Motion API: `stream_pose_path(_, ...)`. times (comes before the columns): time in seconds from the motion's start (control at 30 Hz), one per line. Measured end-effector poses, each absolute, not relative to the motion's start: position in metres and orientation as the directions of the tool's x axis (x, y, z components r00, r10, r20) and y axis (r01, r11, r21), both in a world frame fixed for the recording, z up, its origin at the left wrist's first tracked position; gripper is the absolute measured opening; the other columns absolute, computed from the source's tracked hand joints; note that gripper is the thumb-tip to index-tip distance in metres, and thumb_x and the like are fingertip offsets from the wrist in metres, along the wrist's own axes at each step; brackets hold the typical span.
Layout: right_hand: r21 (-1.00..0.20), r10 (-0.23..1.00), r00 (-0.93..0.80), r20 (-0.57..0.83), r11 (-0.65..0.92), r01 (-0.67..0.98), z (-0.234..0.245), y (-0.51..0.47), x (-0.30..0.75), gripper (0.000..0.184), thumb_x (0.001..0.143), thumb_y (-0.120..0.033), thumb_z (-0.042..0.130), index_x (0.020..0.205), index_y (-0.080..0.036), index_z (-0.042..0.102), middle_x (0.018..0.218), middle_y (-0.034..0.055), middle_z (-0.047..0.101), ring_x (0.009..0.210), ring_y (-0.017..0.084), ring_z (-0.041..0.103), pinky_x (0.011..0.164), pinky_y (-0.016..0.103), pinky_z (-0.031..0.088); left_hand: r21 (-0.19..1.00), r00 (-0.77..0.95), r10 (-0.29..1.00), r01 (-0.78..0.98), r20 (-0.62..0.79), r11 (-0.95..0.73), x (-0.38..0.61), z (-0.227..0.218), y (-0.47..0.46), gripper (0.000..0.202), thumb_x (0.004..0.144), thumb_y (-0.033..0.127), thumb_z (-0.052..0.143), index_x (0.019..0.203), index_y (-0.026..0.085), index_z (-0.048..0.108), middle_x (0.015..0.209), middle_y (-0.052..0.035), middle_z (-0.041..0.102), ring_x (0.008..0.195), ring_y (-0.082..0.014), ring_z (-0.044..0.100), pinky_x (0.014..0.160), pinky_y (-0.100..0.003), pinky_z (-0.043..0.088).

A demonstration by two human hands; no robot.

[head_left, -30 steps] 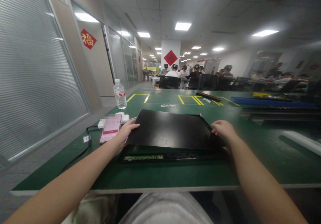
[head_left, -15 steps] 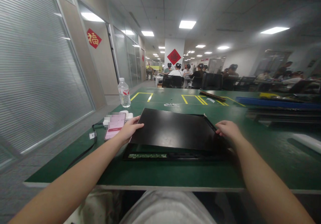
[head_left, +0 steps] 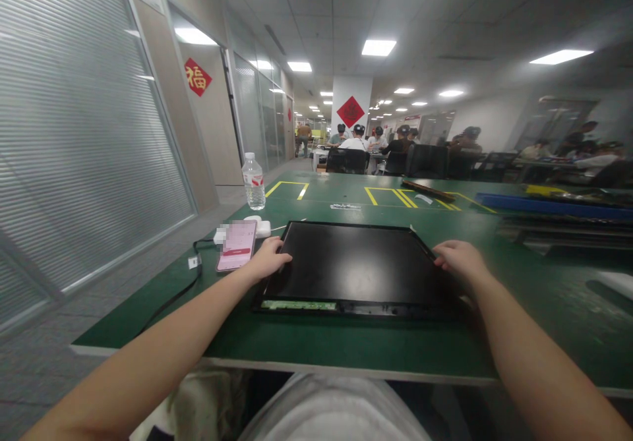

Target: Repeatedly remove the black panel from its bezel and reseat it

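A black screen panel (head_left: 349, 263) lies flat in a shallow black frame (head_left: 390, 309) on the green table. Along the near edge, a strip of green circuit board (head_left: 299, 305) shows at the left, with a dark strip to its right. My left hand (head_left: 270, 258) is closed at the panel's left edge, its thumb on top and the other fingers partly hidden. On the opposite side, my right hand (head_left: 459, 260) pinches the frame's right rim, with the fingers curled.
Left of the frame lie a pink-screened phone (head_left: 237, 246), a white charger (head_left: 262, 227) and a black cable (head_left: 171, 306). A water bottle (head_left: 254, 182) stands behind them. Blue bars (head_left: 554, 205) and dark strips lie at the right. Several people sit at tables beyond.
The screen panel's raised left and near sides have come down into the frame. My left hand has lowered with it, while my right hand stays at the right rim. The view has shifted slightly.
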State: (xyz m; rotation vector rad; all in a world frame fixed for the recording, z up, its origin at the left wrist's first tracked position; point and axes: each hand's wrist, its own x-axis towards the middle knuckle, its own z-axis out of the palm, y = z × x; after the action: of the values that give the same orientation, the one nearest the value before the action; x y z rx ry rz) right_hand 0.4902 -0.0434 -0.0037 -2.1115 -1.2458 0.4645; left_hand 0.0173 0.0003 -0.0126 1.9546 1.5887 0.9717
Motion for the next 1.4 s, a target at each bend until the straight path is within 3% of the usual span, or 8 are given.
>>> stream_pose_path(0.3,-0.721,0.862,0.507,-0.002,-0.352,0.597,0.002,-0.047,0.483,0.017,0.078,-0.027,0.061,0.086,-0.016,0.072,0.069,0.0086,0.073,0.053,0.015,0.062,0.048,0.023,0.045,0.647,0.102,0.971,0.73,0.216,-0.22,0.019,-0.01,-0.003,0.008,0.065,0.027,0.064,0.068,0.021,0.069,0.115,-0.0104,0.067,0.123,-0.0354,0.056,0.105,-0.041,0.044)
stream_pose_path(0.53,-0.739,0.856,0.516,-0.024,-0.363,0.568,0.0,-0.046,0.486,0.019,0.078,-0.029,0.06,0.086,-0.015,0.071,0.072,0.0101,0.074,0.052,0.015,0.062,0.047,0.023,0.045,0.601,0.119,0.981,0.777,0.152,-0.188,0.014,-0.015,0.002,0.04,0.066,0.037,0.065,0.098,0.015,0.072,0.142,-0.016,0.051,0.139,-0.035,0.042,0.117,-0.039,0.031)
stream_pose_path(0.97,-0.705,0.862,0.507,-0.015,-0.369,0.606,-0.003,-0.044,0.493,0.023,0.079,-0.029,0.059,0.092,-0.014,0.072,0.075,0.0119,0.075,0.054,0.016,0.064,0.047,0.023,0.047,0.581,0.187,0.955,0.761,0.229,-0.288,0.007,-0.023,0.008,0.046,0.067,0.048,0.067,0.099,0.016,0.07,0.135,-0.0163,0.054,0.135,-0.0366,0.045,0.117,-0.043,0.03)
stream_pose_path(1.23,-0.699,0.862,0.507,0.002,-0.361,0.617,-0.004,-0.044,0.493,0.022,0.079,-0.029,0.06,0.09,-0.014,0.071,0.073,0.0103,0.074,0.052,0.015,0.063,0.05,0.023,0.047,0.498,0.283,0.944,0.802,0.17,-0.33,0.013,-0.019,-0.002,0.06,0.075,0.05,0.062,0.124,0.014,0.065,0.147,-0.0186,0.043,0.14,-0.0381,0.039,0.118,-0.044,0.028)
stream_pose_path(1.4,-0.682,0.869,0.494,0.004,-0.359,0.637,-0.003,-0.046,0.492,0.022,0.08,-0.029,0.058,0.091,-0.016,0.071,0.073,0.0092,0.074,0.054,0.016,0.063,0.052,0.024,0.048,0.451,0.327,0.929,0.812,0.174,-0.371,0.013,-0.017,-0.004,0.057,0.079,0.046,0.06,0.126,0.014,0.064,0.149,-0.0204,0.042,0.143,-0.0418,0.032,0.117,-0.05,0.027)
